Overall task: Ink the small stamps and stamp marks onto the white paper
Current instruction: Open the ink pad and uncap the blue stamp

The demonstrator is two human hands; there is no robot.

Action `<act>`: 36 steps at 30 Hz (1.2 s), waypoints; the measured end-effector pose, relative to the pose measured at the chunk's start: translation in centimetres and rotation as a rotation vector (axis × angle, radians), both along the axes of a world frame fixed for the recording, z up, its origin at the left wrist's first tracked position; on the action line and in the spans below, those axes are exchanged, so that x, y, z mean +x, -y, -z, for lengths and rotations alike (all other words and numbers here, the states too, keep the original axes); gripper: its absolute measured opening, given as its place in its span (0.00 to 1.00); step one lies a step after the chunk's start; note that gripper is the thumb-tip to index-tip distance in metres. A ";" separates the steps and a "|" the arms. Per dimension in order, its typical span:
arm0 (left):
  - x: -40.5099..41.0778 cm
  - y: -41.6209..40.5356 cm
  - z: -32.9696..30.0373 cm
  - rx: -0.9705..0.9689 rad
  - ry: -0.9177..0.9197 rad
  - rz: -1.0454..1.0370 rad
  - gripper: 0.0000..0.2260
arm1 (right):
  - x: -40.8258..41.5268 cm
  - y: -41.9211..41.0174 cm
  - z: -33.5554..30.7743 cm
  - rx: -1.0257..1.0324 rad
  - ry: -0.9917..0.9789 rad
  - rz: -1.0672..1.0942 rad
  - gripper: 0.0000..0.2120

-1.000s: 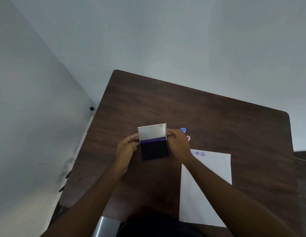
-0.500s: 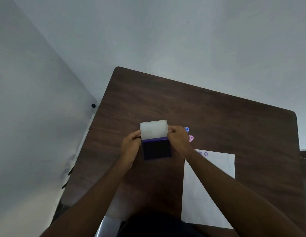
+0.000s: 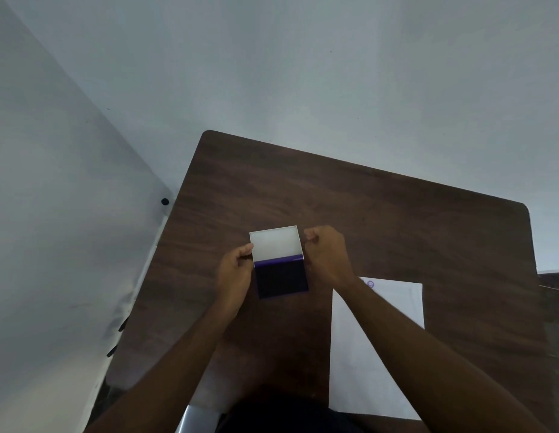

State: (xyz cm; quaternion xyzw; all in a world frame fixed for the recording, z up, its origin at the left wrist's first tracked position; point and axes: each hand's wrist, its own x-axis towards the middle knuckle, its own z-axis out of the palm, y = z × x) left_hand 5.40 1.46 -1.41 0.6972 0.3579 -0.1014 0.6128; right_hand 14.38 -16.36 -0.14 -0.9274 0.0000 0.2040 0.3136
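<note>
ink pad [image 3: 281,278] open on the dark wood bench [image 3: 381,214], white lid raised at its far edge | left hand [image 3: 236,275] pinches the lid's left edge | right hand [image 3: 326,254] just beside the lid's right edge, fingers curled, contact unclear | white paper [image 3: 394,310] near-right, purple stamp mark [image 3: 370,284] at its far-left corner
</note>
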 end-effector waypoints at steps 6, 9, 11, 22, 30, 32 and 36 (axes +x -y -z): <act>-0.4 0.2 -0.2 0.078 0.074 -0.013 0.14 | 0.9 1.8 -0.4 -0.132 0.142 -0.013 0.11; -0.4 0.3 -0.3 0.052 0.055 -0.013 0.14 | 1.5 3.2 0.1 -0.187 0.232 -0.056 0.11; -0.4 0.3 -0.2 0.036 0.036 -0.006 0.16 | 1.7 3.9 0.2 -0.227 0.217 -0.037 0.08; -1.2 0.5 -0.2 0.047 0.056 0.014 0.17 | 1.6 3.5 1.2 -0.298 0.142 0.029 0.06; -1.5 0.5 -0.6 0.136 0.110 0.174 0.16 | 2.0 4.3 0.0 -0.285 0.222 -0.015 0.13; -1.4 0.5 -1.3 0.120 0.133 0.189 0.16 | 1.6 4.2 -0.9 -0.057 0.131 0.059 0.10; -1.5 1.3 -3.4 0.077 0.179 0.234 0.14 | -1.7 4.0 -3.8 0.313 0.009 0.246 0.04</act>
